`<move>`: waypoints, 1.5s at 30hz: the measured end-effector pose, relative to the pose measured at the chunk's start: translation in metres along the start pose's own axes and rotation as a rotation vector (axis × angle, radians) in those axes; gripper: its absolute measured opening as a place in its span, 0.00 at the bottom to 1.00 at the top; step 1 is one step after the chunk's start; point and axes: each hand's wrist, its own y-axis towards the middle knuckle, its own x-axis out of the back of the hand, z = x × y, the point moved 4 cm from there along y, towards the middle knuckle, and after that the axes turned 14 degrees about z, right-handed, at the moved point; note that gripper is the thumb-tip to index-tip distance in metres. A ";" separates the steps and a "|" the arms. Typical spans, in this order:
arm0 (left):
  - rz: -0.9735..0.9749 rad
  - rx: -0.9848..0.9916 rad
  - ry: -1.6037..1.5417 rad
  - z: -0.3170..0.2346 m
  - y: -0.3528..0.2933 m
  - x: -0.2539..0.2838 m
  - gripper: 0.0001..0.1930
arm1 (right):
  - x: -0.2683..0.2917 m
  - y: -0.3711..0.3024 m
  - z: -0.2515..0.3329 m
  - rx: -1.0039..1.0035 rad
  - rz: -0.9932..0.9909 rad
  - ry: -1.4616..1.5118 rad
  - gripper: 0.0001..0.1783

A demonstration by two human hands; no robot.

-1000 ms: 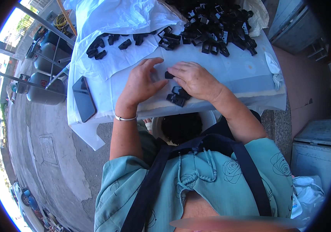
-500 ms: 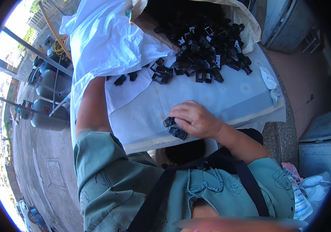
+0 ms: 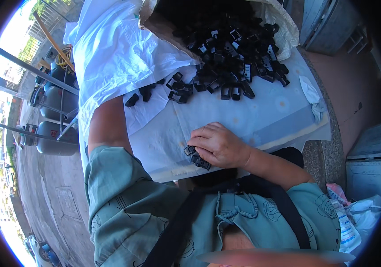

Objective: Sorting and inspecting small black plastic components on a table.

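Note:
My right hand (image 3: 219, 146) is near the table's front edge, with its fingers curled round small black plastic parts (image 3: 200, 162). Two of these parts stick out beside the thumb, and the palm hides whatever else lies under it. My left forearm (image 3: 107, 122) reaches under a white plastic bag (image 3: 121, 53), which covers the hand and its fingers. Next to the bag lie several similar loose black parts (image 3: 180, 92). A large heap of black parts (image 3: 239, 62) spills from the mouth of a pale woven sack (image 3: 288, 33) at the far side.
A pale cloth (image 3: 261, 107) covers the table, with a crumpled white scrap (image 3: 309, 90) at its right side. Grey tanks (image 3: 55, 133) with pipes stand to the left. A metal cabinet (image 3: 368, 178) and plastic bags (image 3: 352, 227) are at the right.
My right hand and the black parts in it have come slightly nearer to me and to the left. The view has shifted a little. My left arm stays under the bag.

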 end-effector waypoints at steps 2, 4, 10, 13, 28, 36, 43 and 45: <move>-0.003 0.025 0.034 -0.008 -0.012 0.013 0.31 | 0.002 0.002 0.000 0.042 -0.036 0.053 0.13; 0.007 0.015 0.024 -0.057 -0.047 -0.019 0.31 | 0.020 -0.010 -0.021 -0.080 -0.213 -0.080 0.13; 0.478 0.218 -0.301 -0.101 -0.097 -0.017 0.28 | 0.079 -0.021 -0.081 -0.579 -0.435 -0.548 0.21; 0.661 0.247 -0.493 -0.148 -0.119 0.002 0.27 | 0.085 -0.033 -0.097 -0.661 -0.476 -0.556 0.24; 0.402 0.056 -0.430 -0.081 -0.034 -0.041 0.31 | 0.072 -0.037 -0.059 -0.464 -0.326 -0.301 0.13; 0.366 0.020 -0.365 -0.064 -0.003 -0.064 0.31 | 0.072 -0.031 -0.051 -0.456 -0.275 -0.304 0.10; 0.332 -0.033 -0.293 -0.067 0.005 -0.060 0.30 | 0.071 -0.029 -0.059 -0.458 -0.268 -0.259 0.10; 0.324 -0.037 -0.273 -0.069 0.002 -0.058 0.30 | 0.073 -0.027 -0.057 -0.434 -0.262 -0.301 0.10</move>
